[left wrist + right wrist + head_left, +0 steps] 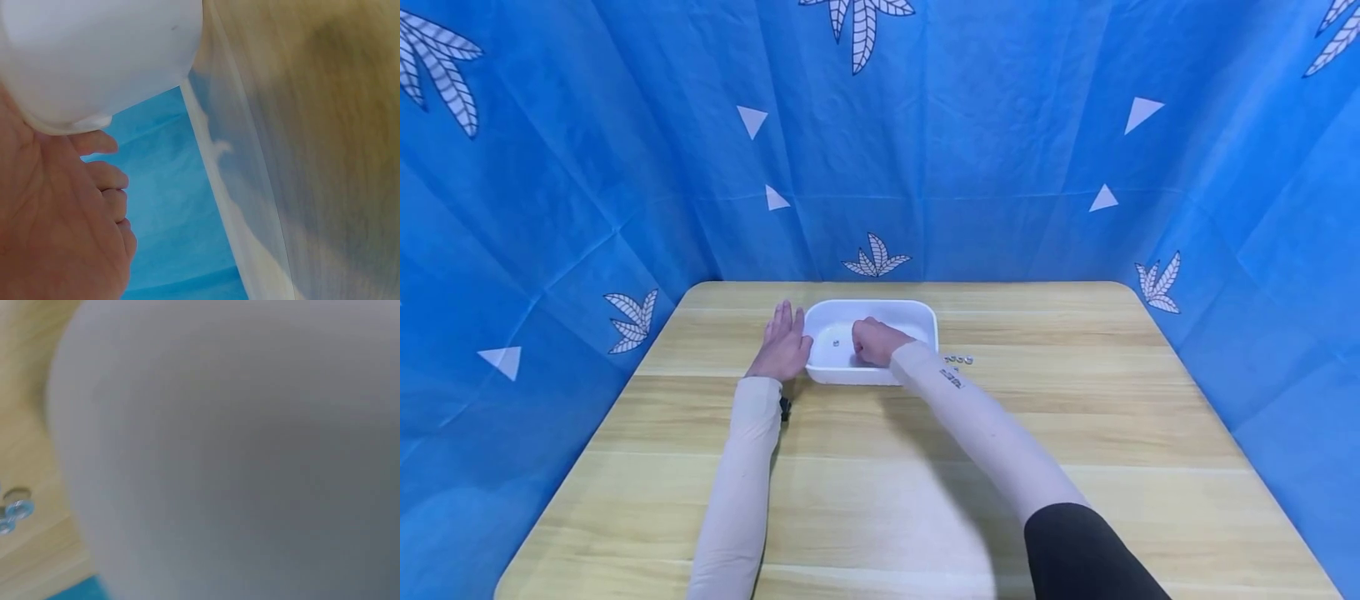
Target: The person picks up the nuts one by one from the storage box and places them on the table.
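Observation:
A white rectangular basin (917,318) sits toward the table's far side. My left hand (781,343) is at its left end, fingers stretched forward and thumb side touching the rim. In the left wrist view the palm (56,219) lies beside the basin wall (106,56). My right hand (877,342) reaches into the basin with fingers bent; their tips, and anything between them, are hidden. Left of that hand, one small silvery piece (836,343) lies on the basin floor. The outer basin wall (219,456) fills most of the right wrist view, blurred.
Several small shiny metal rings (968,361) lie on the wooden table (1075,417) just right of the basin. Two rings (20,509) show at the right wrist view's left edge. A blue curtain (985,167) hangs behind the table and along both sides.

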### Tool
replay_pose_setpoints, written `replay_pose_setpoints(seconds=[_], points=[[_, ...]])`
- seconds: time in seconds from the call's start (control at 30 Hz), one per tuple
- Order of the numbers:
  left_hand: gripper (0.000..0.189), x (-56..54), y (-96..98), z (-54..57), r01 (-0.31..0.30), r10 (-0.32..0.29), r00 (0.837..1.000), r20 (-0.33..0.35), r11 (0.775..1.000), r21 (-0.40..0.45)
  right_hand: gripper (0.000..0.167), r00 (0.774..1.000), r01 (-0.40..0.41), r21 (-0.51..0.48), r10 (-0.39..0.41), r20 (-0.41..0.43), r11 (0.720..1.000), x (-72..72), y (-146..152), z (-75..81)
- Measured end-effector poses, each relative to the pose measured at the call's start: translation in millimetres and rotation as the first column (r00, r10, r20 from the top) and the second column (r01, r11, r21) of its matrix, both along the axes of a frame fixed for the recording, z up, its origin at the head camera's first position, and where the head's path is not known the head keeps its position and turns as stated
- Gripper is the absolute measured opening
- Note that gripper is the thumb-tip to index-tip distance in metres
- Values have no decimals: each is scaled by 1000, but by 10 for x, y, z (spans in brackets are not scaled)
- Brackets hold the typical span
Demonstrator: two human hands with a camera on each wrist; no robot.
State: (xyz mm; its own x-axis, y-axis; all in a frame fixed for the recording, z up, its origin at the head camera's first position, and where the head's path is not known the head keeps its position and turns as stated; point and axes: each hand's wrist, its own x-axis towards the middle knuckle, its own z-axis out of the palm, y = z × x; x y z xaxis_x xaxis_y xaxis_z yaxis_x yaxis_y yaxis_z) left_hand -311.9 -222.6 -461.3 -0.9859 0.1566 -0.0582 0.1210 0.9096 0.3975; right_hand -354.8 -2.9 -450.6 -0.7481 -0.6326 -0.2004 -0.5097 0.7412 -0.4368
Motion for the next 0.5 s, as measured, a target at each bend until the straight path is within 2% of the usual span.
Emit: replay_pose_setpoints(seconds=[0.23,0.5], points=[[69,2,-7,1,1,-1,1000,-4,1000,1,9,1000,-14,16,14,-14,1000,-9,107,14],[69,-1,-5,-20,2,-2,1000,-4,1000,-3,14,999,-38,45,39,-16,998,5,204,70]])
